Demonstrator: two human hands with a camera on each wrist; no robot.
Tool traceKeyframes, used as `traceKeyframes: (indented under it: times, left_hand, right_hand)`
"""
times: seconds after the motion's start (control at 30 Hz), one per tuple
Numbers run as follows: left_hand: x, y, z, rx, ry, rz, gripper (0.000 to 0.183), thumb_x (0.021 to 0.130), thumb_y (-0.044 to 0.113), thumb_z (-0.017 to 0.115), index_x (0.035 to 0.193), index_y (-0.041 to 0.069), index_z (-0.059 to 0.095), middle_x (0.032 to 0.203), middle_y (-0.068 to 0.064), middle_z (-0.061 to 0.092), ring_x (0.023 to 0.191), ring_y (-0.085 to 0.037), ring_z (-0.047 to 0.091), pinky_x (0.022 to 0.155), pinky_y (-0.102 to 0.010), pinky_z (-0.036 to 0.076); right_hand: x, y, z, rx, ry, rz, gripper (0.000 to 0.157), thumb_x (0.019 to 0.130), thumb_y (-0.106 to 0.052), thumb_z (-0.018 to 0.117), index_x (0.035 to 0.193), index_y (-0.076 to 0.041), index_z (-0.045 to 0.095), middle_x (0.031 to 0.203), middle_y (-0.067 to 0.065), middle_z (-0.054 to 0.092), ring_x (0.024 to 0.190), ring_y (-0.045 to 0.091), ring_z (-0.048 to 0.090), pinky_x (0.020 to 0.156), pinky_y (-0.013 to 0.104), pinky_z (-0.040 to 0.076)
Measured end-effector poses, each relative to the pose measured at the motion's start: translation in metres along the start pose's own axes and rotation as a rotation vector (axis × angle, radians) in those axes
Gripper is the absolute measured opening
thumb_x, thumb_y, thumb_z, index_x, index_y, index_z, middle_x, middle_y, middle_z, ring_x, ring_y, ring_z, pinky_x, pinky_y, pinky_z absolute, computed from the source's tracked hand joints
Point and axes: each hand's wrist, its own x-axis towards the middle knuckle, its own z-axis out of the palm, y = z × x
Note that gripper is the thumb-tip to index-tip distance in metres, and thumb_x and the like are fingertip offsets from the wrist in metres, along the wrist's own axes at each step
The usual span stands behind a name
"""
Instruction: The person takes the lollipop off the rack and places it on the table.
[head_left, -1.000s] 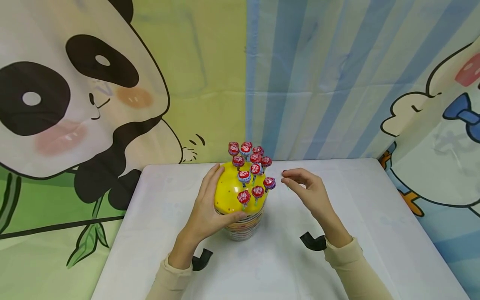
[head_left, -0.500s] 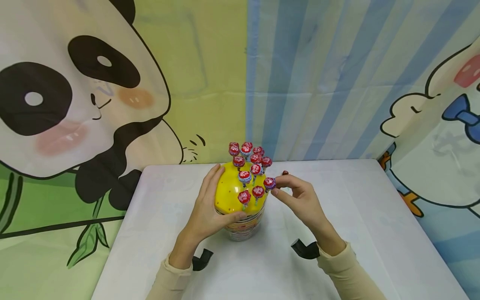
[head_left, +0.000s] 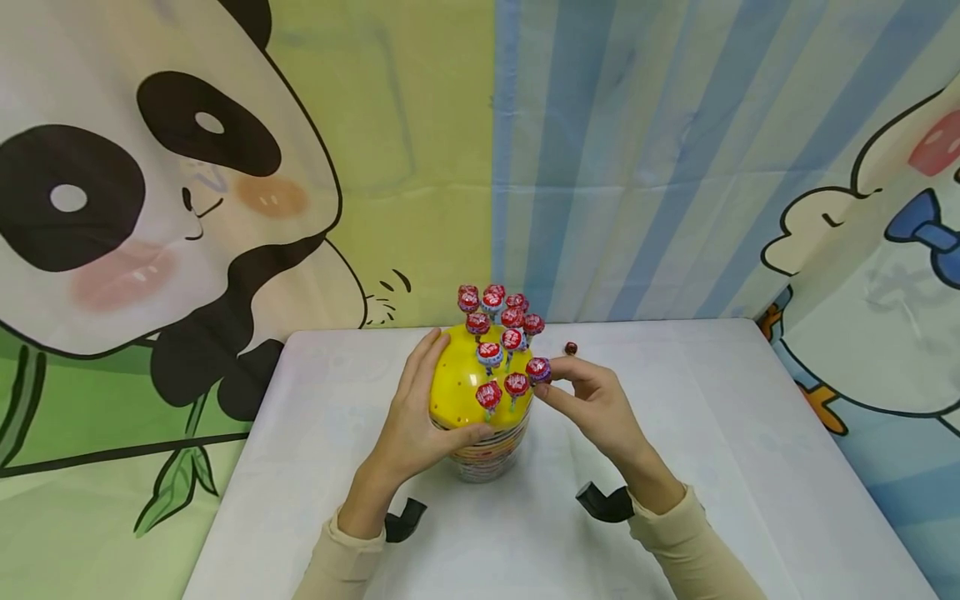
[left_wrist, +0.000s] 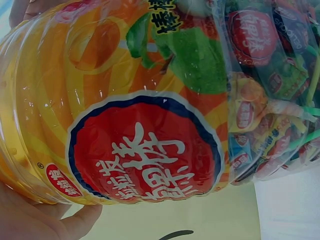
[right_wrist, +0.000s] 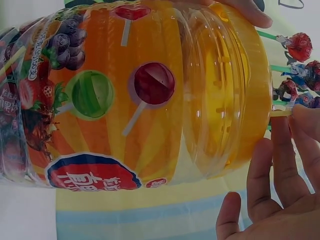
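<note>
A clear plastic candy jar (left_wrist: 150,140) stands upright under a yellow lid (head_left: 450,379) dotted with small holes. Several lollipops (head_left: 489,354) in red wrappers stick up out of the lid by their sticks. My left hand (head_left: 416,417) grips the jar around its lid, thumb at the front and fingers along the left side. At the lid's right edge, my right hand (head_left: 596,404) pinches the rightmost lollipop (head_left: 537,371) between thumb and index finger. A pale yellow stick (right_wrist: 281,114) shows between those fingertips and the lid in the right wrist view.
A small dark red ball (head_left: 571,348) lies on the white table (head_left: 720,433), behind my right hand. Wrapped sweets (left_wrist: 272,125) fill the jar's lower part. A printed cloth (head_left: 420,167) hangs behind the table's back edge. Black straps (head_left: 606,502) stick out at both wrists.
My right hand has moved left from beside the jar and taken hold of the rightmost lollipop, which has shifted slightly downward. My left hand has stayed on the jar.
</note>
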Motion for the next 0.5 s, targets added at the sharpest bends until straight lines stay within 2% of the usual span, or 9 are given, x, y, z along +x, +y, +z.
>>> traceKeyframes:
  times: [0.23,0.5]
  left_hand:
    - [-0.0006,0.0005,0.0001,-0.004,-0.001,-0.002,0.113,0.07,0.046,0.09,0.159,0.028,0.023,0.164,-0.003,0.017,0.14,-0.02,0.035,0.105,-0.048,0.043]
    - [-0.0003,0.0011,0.0002,-0.005,-0.002,-0.007,0.113,0.07,0.047,0.09,0.159,0.028,0.023,0.164,0.005,0.014,0.14,-0.02,0.034,0.106,-0.047,0.043]
  right_hand:
    - [0.0001,0.001,0.0014,-0.007,0.0,-0.004,0.021,0.092,0.008,0.065,0.113,0.004,0.069,0.11,0.012,0.07,0.109,0.03,0.06,0.101,0.043,0.046]
    - [0.0004,0.0005,0.0021,-0.031,0.01,-0.002,0.02,0.094,0.009,0.062,0.111,0.003,0.07,0.107,0.01,0.07,0.107,0.028,0.06,0.099,0.04,0.048]
